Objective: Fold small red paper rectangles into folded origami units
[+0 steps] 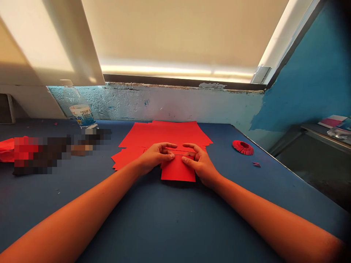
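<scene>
- On my feed, the left hand [156,157] and the right hand [199,163] sit low in the centre of the frame, with both bare forearms reaching in from the bottom corners.
- Both hands are curled over a small rectangular sheet of bright red paper [178,170], which lies flat on the table directly beneath them and between the palms.
- The grip looks closed rather than spread: the left fingers [167,146] and right fingers [190,147] bend inward and nearly meet above the sheet's upper part. I can't tell from here whether they are pinching the paper or only pressing it down.
- Just behind the hands, a loose pile of large red paper sheets [164,133] fans out, touching the small sheet's upper edge.
- The pile and hands rest on a dark blue tabletop [175,219].
- To the right, well apart from the hands, I see a ring of tightly folded red paper pieces [242,147], with a tiny folded red paper scrap [256,164] just below it.
- At upper left, a clear plastic water bottle [78,107] with a white label stands against a cracked, white-and-blue painted wall [153,104].
- At the left edge, a pixelated red and dark patch [55,153] is too blurred for me to identify.
</scene>
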{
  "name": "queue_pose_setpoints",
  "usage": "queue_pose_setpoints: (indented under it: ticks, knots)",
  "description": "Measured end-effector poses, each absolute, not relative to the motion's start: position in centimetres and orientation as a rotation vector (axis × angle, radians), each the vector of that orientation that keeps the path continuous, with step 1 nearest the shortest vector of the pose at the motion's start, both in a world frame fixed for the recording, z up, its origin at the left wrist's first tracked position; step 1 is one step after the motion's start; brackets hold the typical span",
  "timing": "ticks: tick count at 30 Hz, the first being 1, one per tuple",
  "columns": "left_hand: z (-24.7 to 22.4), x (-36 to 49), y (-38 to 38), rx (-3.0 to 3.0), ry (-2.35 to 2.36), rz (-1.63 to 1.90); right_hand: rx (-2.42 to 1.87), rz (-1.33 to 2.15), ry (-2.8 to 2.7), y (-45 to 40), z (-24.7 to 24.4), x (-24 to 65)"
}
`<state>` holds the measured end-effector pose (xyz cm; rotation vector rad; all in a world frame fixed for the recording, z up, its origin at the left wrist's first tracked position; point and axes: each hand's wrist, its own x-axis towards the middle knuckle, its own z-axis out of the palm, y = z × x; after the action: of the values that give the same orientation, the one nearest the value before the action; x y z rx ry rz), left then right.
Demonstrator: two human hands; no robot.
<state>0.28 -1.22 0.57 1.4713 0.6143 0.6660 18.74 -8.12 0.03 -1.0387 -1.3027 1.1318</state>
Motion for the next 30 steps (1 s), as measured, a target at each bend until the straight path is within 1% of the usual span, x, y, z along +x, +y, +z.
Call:
queue_pose_setpoints:
  ticks: [5, 16, 30]
  knots:
    - [0.3, 0.5, -1.2, 1.598, 0.625, 0.56, -0.959, 1.252, -1.229, -7.8, -0.4, 18.8]
    - [1.5, 0.4, -2.2, 1.713, 0.673, 0.524, -1.021, 1.168, -1.183, -7.4, -1.1, 19.0]
    - [1.3, 0.2, -2.3, 1.575, 0.645, 0.531, -1.074, 1.203, -1.405, -7.7, -0.4, 18.8]
